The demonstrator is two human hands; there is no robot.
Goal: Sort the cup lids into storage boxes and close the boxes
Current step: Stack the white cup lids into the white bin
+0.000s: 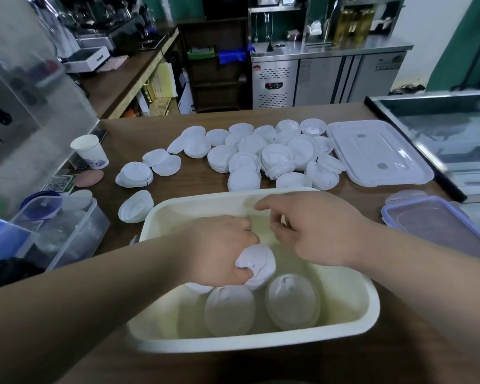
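Observation:
A cream storage box (352,322) stands open on the wooden counter in front of me. Inside it my left hand (219,248) grips a white cup lid (259,263) from above. Two stacks of lids (230,311) (291,303) stand at the box's near side. My right hand (311,225) hovers over the box's far half, fingers loosely bent, holding nothing. Several loose white lids (247,156) lie in a heap on the counter behind the box. One lid (135,207) leans by the box's far left corner.
A clear box cover (377,153) lies at the right of the heap. A second cover with purple clips (438,225) lies nearer right. A clear box (67,231) with a blue lid inside stands at left, behind it a paper cup (90,152). A glass case (441,134) borders the right.

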